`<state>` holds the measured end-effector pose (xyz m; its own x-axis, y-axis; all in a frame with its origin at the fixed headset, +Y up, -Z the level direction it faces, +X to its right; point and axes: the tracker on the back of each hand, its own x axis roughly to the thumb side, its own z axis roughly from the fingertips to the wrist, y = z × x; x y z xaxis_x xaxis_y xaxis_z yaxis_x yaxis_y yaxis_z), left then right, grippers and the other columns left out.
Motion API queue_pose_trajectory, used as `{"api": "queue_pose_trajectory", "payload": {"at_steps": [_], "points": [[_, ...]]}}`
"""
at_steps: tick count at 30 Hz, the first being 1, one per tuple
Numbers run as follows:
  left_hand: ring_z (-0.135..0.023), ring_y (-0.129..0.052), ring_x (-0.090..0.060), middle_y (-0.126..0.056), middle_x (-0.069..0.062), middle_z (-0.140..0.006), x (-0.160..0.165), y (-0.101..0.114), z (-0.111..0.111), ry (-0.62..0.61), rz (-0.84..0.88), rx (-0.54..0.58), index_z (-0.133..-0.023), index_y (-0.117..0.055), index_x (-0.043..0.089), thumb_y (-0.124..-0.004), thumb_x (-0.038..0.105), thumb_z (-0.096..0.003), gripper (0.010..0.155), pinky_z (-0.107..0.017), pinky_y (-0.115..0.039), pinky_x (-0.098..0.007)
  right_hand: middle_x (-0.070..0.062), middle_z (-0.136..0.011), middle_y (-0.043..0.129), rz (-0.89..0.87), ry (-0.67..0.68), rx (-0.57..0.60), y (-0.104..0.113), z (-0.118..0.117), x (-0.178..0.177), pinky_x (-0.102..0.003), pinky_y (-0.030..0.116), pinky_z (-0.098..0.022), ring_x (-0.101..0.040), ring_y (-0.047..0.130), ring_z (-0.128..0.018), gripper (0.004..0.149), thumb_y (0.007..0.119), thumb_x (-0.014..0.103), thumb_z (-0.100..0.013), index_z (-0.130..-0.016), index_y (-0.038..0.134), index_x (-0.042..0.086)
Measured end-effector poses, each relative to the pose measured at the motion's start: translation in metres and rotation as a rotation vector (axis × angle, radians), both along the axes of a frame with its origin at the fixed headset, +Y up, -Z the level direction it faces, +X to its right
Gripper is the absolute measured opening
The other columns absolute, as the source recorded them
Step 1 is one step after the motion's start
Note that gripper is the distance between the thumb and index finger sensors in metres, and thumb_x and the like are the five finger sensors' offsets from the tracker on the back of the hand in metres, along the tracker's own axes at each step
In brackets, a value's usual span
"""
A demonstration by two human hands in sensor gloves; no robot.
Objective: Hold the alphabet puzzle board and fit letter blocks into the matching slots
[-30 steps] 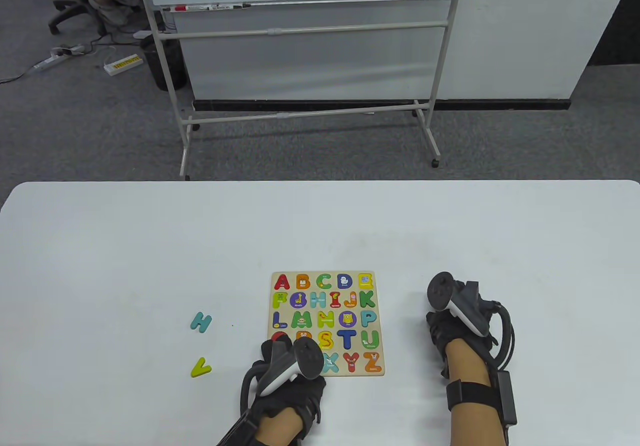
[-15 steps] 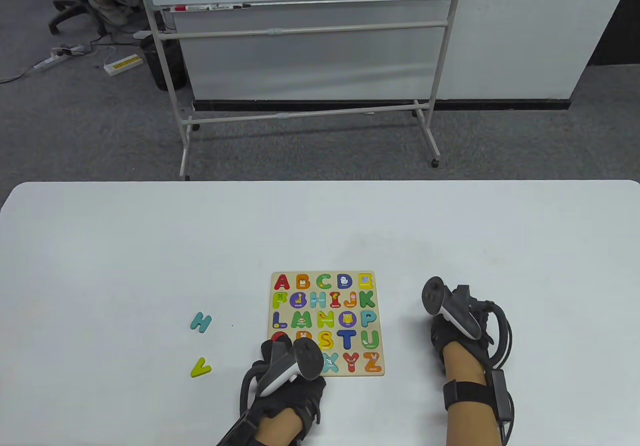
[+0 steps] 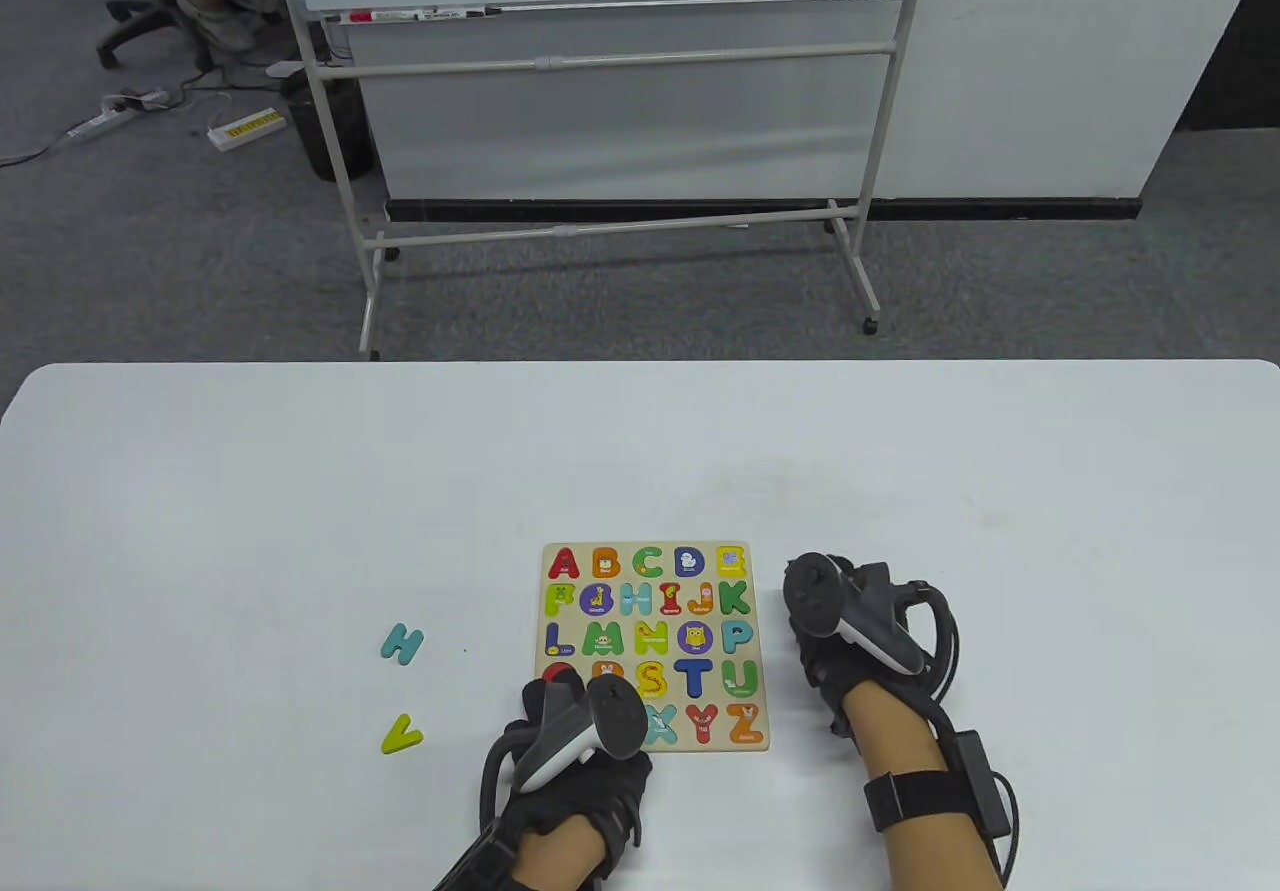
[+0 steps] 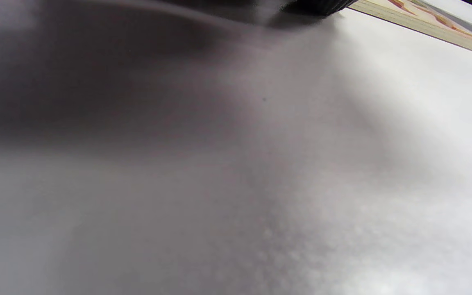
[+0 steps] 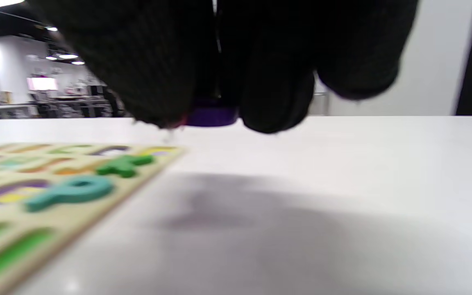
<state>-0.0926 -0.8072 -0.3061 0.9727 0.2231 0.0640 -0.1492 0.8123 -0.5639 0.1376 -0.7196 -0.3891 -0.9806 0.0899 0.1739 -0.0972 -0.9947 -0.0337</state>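
The wooden alphabet puzzle board [image 3: 760, 743] lies flat near the table's front, most slots filled with coloured letters. My left hand [image 3: 565, 706] rests on its lower left corner; in the left wrist view a dark fingertip [image 4: 314, 5] touches the table beside the board's edge [image 4: 424, 27]. My right hand [image 3: 825, 636] is just right of the board, beside the K and P. In the right wrist view its fingers [image 5: 154, 82] pinch a small purple block [image 5: 211, 117] a little above the table, next to the board [image 5: 76, 223]. I cannot tell which letter it is.
A teal H block [image 3: 402, 643] and a yellow-green V block [image 3: 401, 734] lie loose on the white table [image 3: 300, 491], left of the board. A whiteboard stand [image 3: 610, 231] is on the floor behind the table's far edge.
My right hand has moved left, from well right of the board to close beside its right edge. My left hand, the board and the loose letters have not moved.
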Motion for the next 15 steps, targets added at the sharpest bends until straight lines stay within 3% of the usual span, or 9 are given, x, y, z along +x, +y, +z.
{"api": "queue_pose_trajectory", "payload": {"at_steps": [5, 7, 15], "points": [[-0.091, 0.008, -0.061, 0.011, -0.031, -0.103, 0.0, 0.0, 0.0, -0.002, -0.001, -0.002, -0.104, 0.001, 0.007, -0.051, 0.048, -0.0554, 0.082, -0.062, -0.016, -0.072, -0.013, -0.094, 0.091, 0.022, 0.152, 0.019, 0.0, 0.007, -0.038, -0.05, 0.082, -0.05, -0.029, 0.104, -0.066, 0.058, 0.095, 0.032, -0.039, -0.095, 0.085, 0.02], [-0.091, 0.008, -0.061, 0.011, -0.031, -0.103, 0.0, 0.0, 0.0, -0.001, 0.0, -0.001, -0.104, 0.001, 0.007, -0.051, 0.048, -0.0555, 0.082, -0.062, -0.016, -0.072, -0.011, -0.095, 0.091, 0.037, 0.197, -0.008, -0.003, 0.007, -0.05, -0.054, 0.078, -0.055, -0.03, 0.102, -0.07, 0.057, 0.095, 0.032, -0.04, -0.095, 0.085, 0.022], [-0.091, 0.008, -0.061, 0.011, -0.031, -0.103, 0.0, 0.0, 0.0, 0.0, 0.003, -0.002, -0.104, 0.001, 0.007, -0.051, 0.047, -0.0554, 0.082, -0.062, -0.015, -0.072, -0.009, -0.095, 0.093, 0.055, 0.227, -0.043, -0.023, -0.004, -0.07, -0.057, 0.072, -0.061, -0.028, 0.1, -0.07, 0.057, 0.096, 0.032, -0.039, -0.094, 0.087, 0.023]]}}
